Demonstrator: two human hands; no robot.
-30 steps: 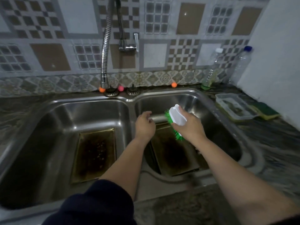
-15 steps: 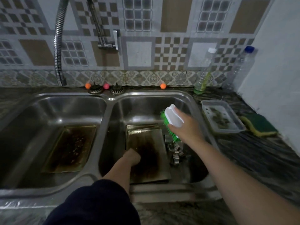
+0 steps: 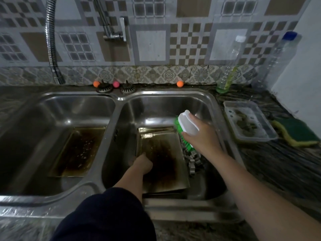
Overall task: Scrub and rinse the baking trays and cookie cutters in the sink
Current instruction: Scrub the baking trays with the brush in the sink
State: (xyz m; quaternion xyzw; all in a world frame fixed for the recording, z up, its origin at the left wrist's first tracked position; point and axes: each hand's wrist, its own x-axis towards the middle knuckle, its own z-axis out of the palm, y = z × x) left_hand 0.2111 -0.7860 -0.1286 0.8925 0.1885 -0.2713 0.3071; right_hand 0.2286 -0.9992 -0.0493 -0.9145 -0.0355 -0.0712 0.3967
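Observation:
A double steel sink (image 3: 119, 98) holds two stained baking trays. One tray (image 3: 78, 150) lies flat in the left basin. The other tray (image 3: 163, 150) sits in the right basin, dark with burnt residue. My left hand (image 3: 143, 165) rests on that tray's near left part, fingers curled down onto it. My right hand (image 3: 201, 138) hovers over the tray's right edge, gripping a white scrub brush (image 3: 187, 125) with green bristles. Metal cookie cutters (image 3: 192, 160) lie in a heap just right of the tray, partly under my right wrist.
A clear plastic container (image 3: 250, 121) and a green-yellow sponge (image 3: 295, 132) sit on the dark counter to the right. Two plastic bottles (image 3: 229, 66) stand at the back wall. A flexible tap hose (image 3: 51, 40) hangs at the back left; drain plugs (image 3: 104, 87) sit behind the divider.
My left hand dropped from the far edge of the right tray down to its near part. The view shifted right. The brush hand stayed over the tray's right side.

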